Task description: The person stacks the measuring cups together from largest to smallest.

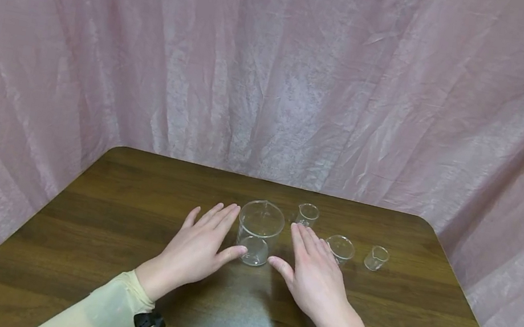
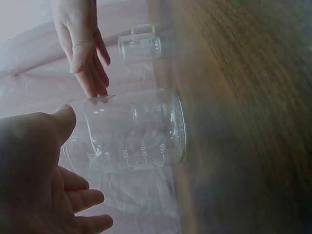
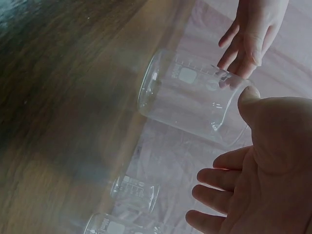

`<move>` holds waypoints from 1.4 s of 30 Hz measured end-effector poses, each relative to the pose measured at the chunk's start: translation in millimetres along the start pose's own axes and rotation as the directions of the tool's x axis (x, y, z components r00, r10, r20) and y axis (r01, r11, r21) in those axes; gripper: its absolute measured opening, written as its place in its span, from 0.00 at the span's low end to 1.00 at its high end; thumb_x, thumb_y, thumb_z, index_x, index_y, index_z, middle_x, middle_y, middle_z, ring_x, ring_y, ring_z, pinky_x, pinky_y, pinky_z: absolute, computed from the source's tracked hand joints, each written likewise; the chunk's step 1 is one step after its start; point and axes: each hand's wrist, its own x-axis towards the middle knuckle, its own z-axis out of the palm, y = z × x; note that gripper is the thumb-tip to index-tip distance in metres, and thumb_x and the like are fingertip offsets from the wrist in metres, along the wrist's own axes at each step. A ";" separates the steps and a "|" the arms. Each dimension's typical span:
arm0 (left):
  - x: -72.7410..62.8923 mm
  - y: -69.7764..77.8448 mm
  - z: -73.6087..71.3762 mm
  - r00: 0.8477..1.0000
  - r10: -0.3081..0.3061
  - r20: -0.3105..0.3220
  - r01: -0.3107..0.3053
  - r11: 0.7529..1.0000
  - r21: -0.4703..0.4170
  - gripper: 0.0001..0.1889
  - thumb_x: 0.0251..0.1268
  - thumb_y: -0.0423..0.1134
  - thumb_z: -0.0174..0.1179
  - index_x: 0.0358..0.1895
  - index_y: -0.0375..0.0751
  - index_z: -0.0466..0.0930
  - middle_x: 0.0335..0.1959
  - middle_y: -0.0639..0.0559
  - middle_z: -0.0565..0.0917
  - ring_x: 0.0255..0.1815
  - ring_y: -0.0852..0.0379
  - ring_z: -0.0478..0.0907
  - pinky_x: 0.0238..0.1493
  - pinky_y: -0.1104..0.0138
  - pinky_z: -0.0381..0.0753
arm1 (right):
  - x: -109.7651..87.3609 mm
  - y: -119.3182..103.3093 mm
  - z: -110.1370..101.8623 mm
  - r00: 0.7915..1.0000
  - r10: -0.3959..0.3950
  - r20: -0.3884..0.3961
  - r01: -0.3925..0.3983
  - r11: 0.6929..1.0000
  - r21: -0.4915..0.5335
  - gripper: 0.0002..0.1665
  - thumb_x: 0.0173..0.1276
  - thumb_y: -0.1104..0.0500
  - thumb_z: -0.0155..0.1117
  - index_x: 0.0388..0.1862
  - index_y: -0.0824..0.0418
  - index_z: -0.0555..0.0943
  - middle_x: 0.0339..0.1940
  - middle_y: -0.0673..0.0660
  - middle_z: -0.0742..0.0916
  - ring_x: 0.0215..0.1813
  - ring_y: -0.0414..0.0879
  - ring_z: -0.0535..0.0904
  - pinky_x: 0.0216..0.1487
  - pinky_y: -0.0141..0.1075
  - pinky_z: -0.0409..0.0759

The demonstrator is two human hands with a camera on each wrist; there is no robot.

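A large clear glass beaker [image 1: 259, 227] stands upright on the table between the two hands. White volume marks show on its wall in the left wrist view, where the beaker [image 2: 131, 131] appears sideways. To its left is my left hand [image 1: 201, 246], fingers straight and thumb spread toward the glass. On the other side, my right hand [image 1: 317, 268] mirrors it, fingers extended and thumb pointing inward. Neither hand grips the beaker; whether a thumb touches it I cannot tell. Behind the right fingers, a medium beaker [image 1: 341, 247] is partly hidden.
Two smaller glass beakers stand nearby: one beaker [image 1: 308, 214] behind the right fingertips, another beaker [image 1: 376, 258] farther right. The brown wooden table [image 1: 119, 209] has rounded far corners. A pink curtain [image 1: 277, 73] hangs behind it and along both sides.
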 end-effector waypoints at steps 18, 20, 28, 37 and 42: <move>8.0 -2.5 0.4 1.000 -0.006 0.000 0.006 0.999 -0.047 0.47 0.82 0.67 0.58 0.89 0.38 0.57 0.88 0.44 0.62 0.89 0.41 0.57 0.82 0.28 0.53 | 16.7 -1.5 10.6 0.997 -0.005 0.074 0.000 0.998 0.068 0.49 0.81 0.37 0.68 0.84 0.71 0.69 0.80 0.69 0.77 0.81 0.65 0.72 0.81 0.60 0.70; 7.9 -2.4 0.8 1.000 -0.003 -0.001 0.003 0.999 -0.044 0.48 0.82 0.67 0.58 0.89 0.38 0.57 0.88 0.44 0.63 0.89 0.41 0.57 0.82 0.27 0.53 | 17.0 -2.0 11.0 0.997 -0.007 0.082 0.001 0.998 0.070 0.49 0.81 0.37 0.67 0.84 0.70 0.69 0.81 0.68 0.77 0.82 0.64 0.72 0.81 0.60 0.70; 6.5 0.5 0.7 1.000 0.020 -0.010 -0.021 0.999 -0.035 0.48 0.81 0.67 0.60 0.88 0.37 0.59 0.88 0.44 0.64 0.89 0.41 0.58 0.82 0.28 0.54 | 14.9 -2.2 9.9 0.998 -0.016 0.061 0.011 0.997 0.082 0.47 0.80 0.39 0.69 0.82 0.71 0.71 0.79 0.68 0.79 0.82 0.64 0.72 0.80 0.59 0.71; 1.5 4.1 0.6 0.998 0.051 -0.032 -0.052 0.998 -0.027 0.48 0.80 0.66 0.61 0.87 0.36 0.61 0.86 0.42 0.66 0.88 0.40 0.60 0.82 0.29 0.54 | 9.7 -3.8 6.0 0.998 -0.007 0.062 0.002 0.997 0.080 0.45 0.81 0.39 0.68 0.81 0.70 0.72 0.78 0.67 0.80 0.82 0.63 0.72 0.80 0.60 0.72; -0.5 5.6 -0.2 0.998 0.059 -0.037 -0.060 0.998 -0.016 0.47 0.80 0.66 0.61 0.87 0.36 0.62 0.86 0.42 0.67 0.88 0.41 0.60 0.82 0.29 0.55 | 7.8 -4.3 4.9 0.999 -0.015 0.040 0.012 0.997 0.076 0.44 0.81 0.40 0.69 0.79 0.70 0.74 0.77 0.67 0.81 0.81 0.63 0.73 0.78 0.60 0.74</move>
